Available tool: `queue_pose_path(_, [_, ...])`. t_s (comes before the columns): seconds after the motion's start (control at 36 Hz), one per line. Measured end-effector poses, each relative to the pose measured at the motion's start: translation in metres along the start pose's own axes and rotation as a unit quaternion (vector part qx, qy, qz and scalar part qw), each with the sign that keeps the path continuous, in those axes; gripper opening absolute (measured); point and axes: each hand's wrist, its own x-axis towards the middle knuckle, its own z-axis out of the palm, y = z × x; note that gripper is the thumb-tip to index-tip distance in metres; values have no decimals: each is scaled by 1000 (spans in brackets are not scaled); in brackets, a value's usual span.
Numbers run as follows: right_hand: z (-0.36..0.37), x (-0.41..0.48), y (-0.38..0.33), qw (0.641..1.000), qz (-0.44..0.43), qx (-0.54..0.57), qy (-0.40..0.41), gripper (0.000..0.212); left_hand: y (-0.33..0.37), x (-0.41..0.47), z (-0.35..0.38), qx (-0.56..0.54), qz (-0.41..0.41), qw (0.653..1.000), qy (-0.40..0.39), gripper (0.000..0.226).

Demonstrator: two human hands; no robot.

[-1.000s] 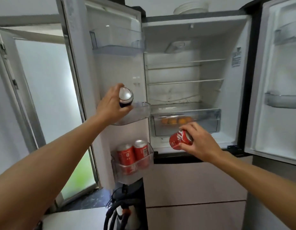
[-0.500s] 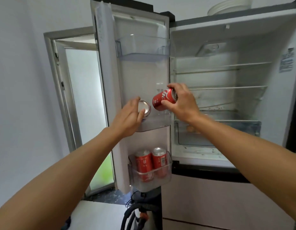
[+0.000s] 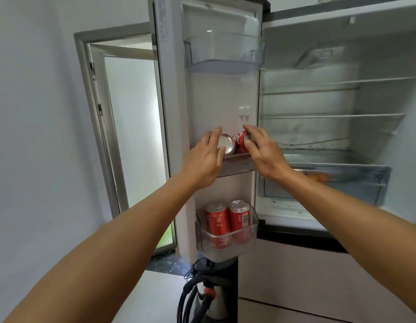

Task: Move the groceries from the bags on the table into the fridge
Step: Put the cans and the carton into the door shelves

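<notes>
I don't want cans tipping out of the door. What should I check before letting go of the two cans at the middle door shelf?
1. Left hand grips the left can: ok.
2. Right hand grips the right can: ok.
3. Both cans upright: not ok; both are tilted, and the left can's silver end faces the camera.
4. Cans seated in the middle shelf: cannot tell; the hands and the shelf front hide their lower ends.
5. Door open wide: ok.
6. Lower cans upright in the lower shelf: ok.
</notes>
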Motion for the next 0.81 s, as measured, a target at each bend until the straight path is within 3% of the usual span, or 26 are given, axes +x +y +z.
queue_pose_path(0.22, [-16, -7, -2, 997, 26, -36, -65, 51, -3, 9, 3, 26, 13, 999, -18, 56])
queue_pose_path(0.31, [-22, -24, -5, 995, 39, -91, 12, 45, -8, 1, 2, 15, 36, 999, -18, 58])
queue_pose_path(0.36, [-27, -36, -8, 986, 22, -136, 91, 38, -9, -10, 0, -2, 75, 997, 18, 55])
queue_pose_path(0.44, [-29, -46, -20, 980, -34, -161, 114, 31, -10, -37, -7, 11, 103, 989, 100, 41])
queue_pose_path(0.53, [-19, -55, -40, 983, -95, -144, 68, 30, -20, -76, -12, 66, 79, 988, 114, 35])
queue_pose_path(0.64, [10, -76, -65, 981, -150, -120, -1, 30, -43, -130, -21, 148, -18, 988, 32, 27])
queue_pose_path(0.81, [78, -125, -104, 969, -186, -76, -144, 31, -56, -241, -48, 221, -163, 960, -55, 24])
